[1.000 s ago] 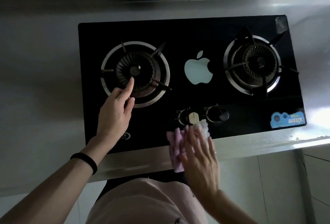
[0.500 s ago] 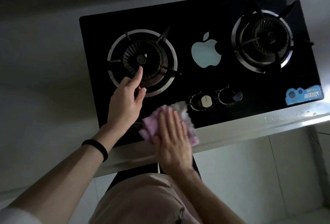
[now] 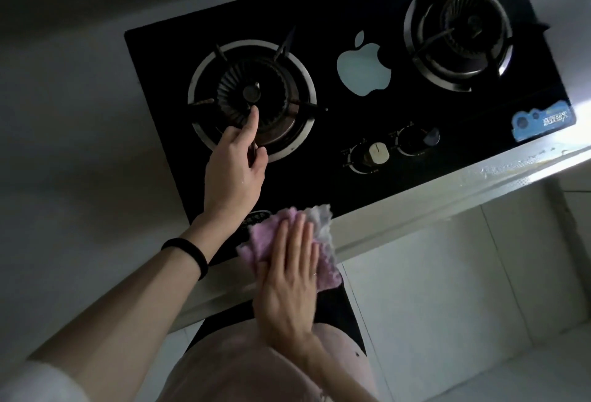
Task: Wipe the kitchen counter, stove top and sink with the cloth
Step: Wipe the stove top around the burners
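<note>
At the front edge of the black glass stove top, close to its front left corner, a person's right hand lies flat with straight fingers, pressing a pink and grey cloth that overlaps onto the steel counter rim. Further back, the left hand, a black band on its wrist, reaches onto the left burner with its forefinger stretched toward the burner's centre; whether it grips the pan support there cannot be told. A cream knob and a dark knob sit side by side at the front middle of the stove top
</note>
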